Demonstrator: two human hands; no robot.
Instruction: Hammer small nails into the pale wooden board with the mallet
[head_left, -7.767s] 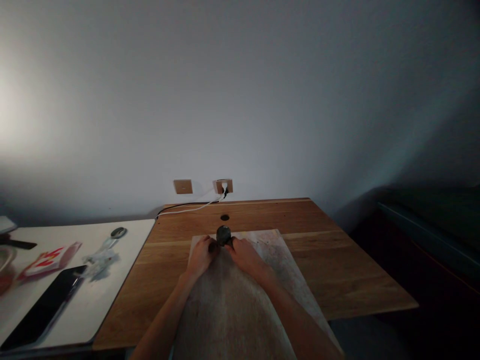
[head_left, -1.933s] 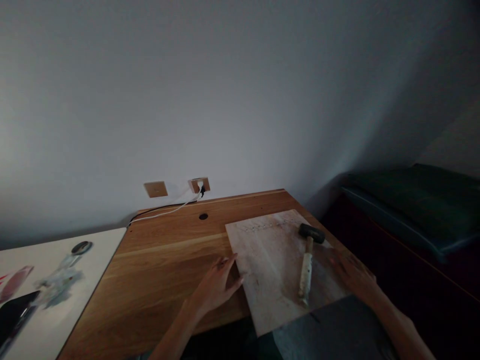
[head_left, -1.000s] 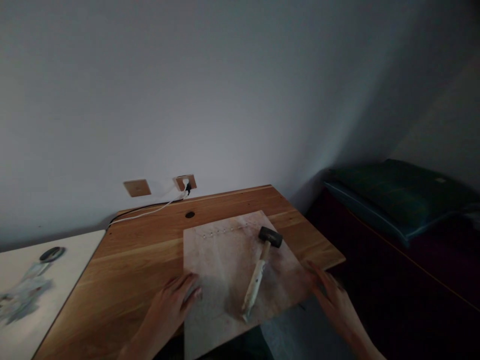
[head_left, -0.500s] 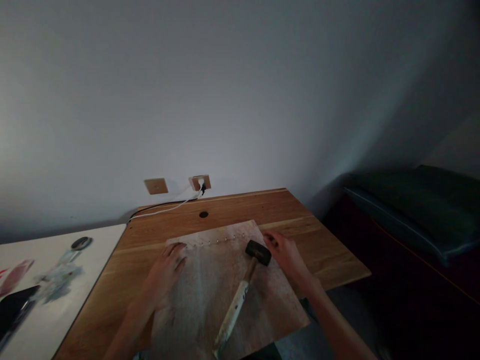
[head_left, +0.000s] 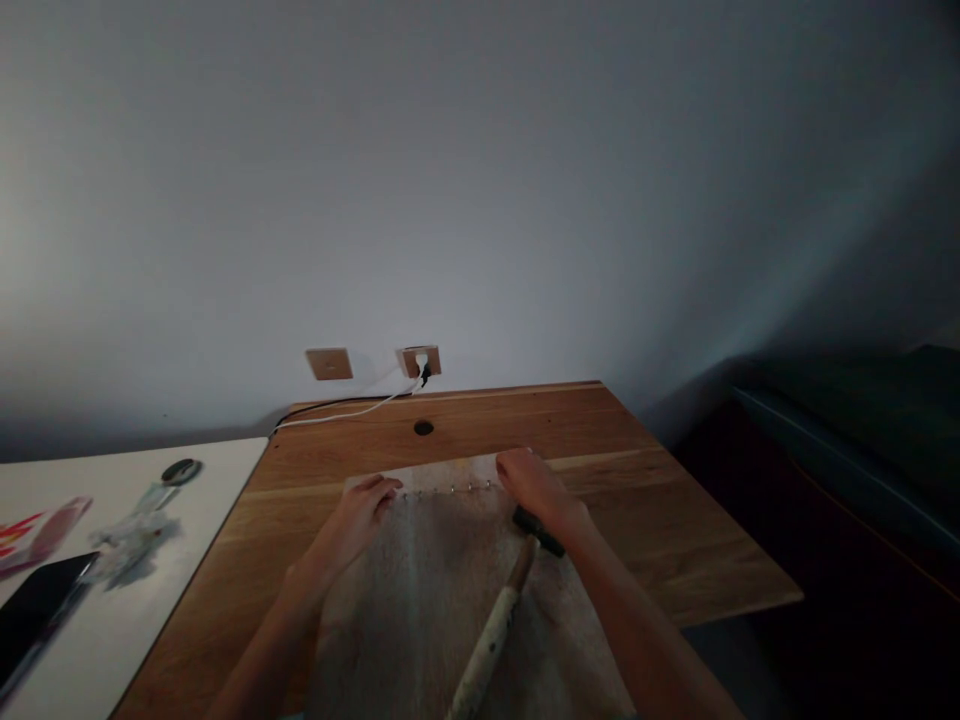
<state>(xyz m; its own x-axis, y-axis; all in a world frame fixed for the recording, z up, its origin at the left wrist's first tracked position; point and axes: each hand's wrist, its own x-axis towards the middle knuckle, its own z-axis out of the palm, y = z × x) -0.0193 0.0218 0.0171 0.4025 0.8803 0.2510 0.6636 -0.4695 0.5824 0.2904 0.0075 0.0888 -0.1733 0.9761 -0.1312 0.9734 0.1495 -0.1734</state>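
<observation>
A pale wooden board [head_left: 420,590] lies on the brown wooden table. Near its far edge runs a row of several small shiny nails [head_left: 453,489], standing up. My left hand [head_left: 364,508] rests at the board's far left corner, thumb and fingers drawn together by the leftmost nail. At the far right corner is my right hand [head_left: 525,482], fingers curled in beside the rightmost nail. Whatever either hand pinches is hidden or too small to make out. On the board lies a hammer [head_left: 487,640] with a worn pale handle; my right wrist and forearm partly cover its dark head.
The table [head_left: 675,540] meets a grey wall with two socket plates [head_left: 328,364]. Cables [head_left: 360,410] run along its back. On the white surface [head_left: 210,500] at left lie a phone [head_left: 45,600], crumpled clear plastic [head_left: 131,540], a red-and-white packet [head_left: 41,535] and a dark round object [head_left: 181,471].
My right hand has moved from the board's right side to its far right corner. The board has turned slightly, with the hammer on it. The view has shifted a little.
</observation>
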